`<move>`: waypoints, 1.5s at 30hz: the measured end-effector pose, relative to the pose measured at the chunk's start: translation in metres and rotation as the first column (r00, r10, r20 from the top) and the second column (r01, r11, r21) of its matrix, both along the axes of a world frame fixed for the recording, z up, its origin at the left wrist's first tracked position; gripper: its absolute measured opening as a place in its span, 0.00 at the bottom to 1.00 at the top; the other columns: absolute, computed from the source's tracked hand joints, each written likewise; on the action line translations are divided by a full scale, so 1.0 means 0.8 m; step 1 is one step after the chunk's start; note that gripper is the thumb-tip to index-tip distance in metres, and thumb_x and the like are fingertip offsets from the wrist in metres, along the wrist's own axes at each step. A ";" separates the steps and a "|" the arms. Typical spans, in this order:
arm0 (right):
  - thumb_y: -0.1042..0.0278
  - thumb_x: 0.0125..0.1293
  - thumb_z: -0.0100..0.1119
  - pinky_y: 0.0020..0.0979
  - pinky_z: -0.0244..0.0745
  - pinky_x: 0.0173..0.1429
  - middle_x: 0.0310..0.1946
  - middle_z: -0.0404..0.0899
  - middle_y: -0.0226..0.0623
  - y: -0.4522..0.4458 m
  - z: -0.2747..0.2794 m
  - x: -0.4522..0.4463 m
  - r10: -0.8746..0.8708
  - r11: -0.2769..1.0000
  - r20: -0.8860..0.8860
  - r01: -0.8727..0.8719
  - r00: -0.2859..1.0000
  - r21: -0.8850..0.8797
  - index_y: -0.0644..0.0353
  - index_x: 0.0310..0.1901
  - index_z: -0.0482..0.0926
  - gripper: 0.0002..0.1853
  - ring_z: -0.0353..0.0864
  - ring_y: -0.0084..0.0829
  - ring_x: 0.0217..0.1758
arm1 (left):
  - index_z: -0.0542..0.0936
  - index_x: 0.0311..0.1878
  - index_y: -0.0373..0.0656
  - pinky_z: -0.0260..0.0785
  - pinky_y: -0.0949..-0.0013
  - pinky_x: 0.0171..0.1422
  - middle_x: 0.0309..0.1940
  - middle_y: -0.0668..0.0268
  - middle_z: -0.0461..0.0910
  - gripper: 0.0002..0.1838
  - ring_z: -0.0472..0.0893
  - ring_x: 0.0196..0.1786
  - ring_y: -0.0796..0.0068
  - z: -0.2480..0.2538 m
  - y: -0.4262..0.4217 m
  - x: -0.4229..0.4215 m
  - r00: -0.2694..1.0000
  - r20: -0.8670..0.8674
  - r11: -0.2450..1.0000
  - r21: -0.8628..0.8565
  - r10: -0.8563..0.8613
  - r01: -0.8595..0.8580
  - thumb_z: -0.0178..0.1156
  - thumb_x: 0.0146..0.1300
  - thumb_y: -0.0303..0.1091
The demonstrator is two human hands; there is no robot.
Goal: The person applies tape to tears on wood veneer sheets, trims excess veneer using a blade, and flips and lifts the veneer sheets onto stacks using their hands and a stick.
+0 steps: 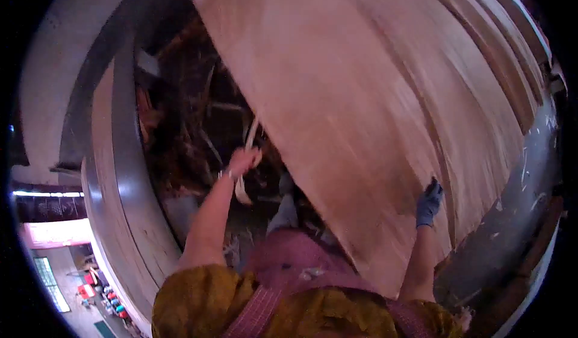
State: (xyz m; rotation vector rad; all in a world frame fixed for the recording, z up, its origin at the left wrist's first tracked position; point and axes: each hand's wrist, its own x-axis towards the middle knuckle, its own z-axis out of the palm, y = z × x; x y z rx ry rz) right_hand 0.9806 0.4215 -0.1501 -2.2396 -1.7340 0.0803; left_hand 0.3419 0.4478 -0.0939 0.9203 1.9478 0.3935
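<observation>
My bare left hand (244,161) is closed round a thin, pale strip of wood veneer (251,134), whose ends stick out above and below the fist. It hangs over the dark gap beside a stack of large wood veneer sheets (337,91). My right hand (429,204), in a grey-blue glove with dark fingertips, lies on the top of the stack near a long ridge in the veneer. Its fingers look extended and slightly bent, with nothing visible held in them.
Scraps and torn strips (205,121) litter the dark floor between the sheets and a curved grey metal edge (126,175) at left. A grey surface (512,217) with small chips lies at right. Far lower left, several coloured objects (108,296) stand near a window.
</observation>
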 end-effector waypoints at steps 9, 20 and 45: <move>0.68 0.67 0.50 0.45 0.77 0.46 0.42 0.80 0.41 0.007 -0.109 0.176 -0.100 0.991 0.322 0.122 0.941 -0.050 0.54 0.47 0.76 0.09 0.80 0.43 0.44 | 0.80 0.54 0.42 0.76 0.54 0.51 0.44 0.50 0.85 0.32 0.84 0.47 0.52 -0.026 -0.359 0.047 0.679 -0.318 0.700 -0.585 -0.662 0.409 0.68 0.52 0.56; 0.63 0.71 0.50 0.47 0.74 0.43 0.39 0.81 0.50 -0.228 0.019 0.090 0.136 0.980 -0.070 -0.145 0.988 -0.139 0.60 0.48 0.76 0.12 0.81 0.49 0.43 | 0.83 0.49 0.41 0.76 0.53 0.53 0.43 0.50 0.84 0.26 0.84 0.46 0.49 -0.013 -0.510 0.090 0.812 -0.312 0.842 -0.404 -0.493 0.356 0.65 0.56 0.52; 0.51 0.70 0.59 0.27 0.58 0.19 0.17 0.68 0.21 -0.556 0.206 -0.318 0.198 0.357 -0.973 -0.933 0.119 -0.042 0.51 0.34 0.78 0.14 0.64 0.20 0.16 | 0.82 0.47 0.43 0.74 0.51 0.50 0.42 0.48 0.83 0.15 0.82 0.47 0.48 0.057 -1.333 0.584 0.494 -0.230 0.462 -0.181 0.838 -0.868 0.56 0.58 0.37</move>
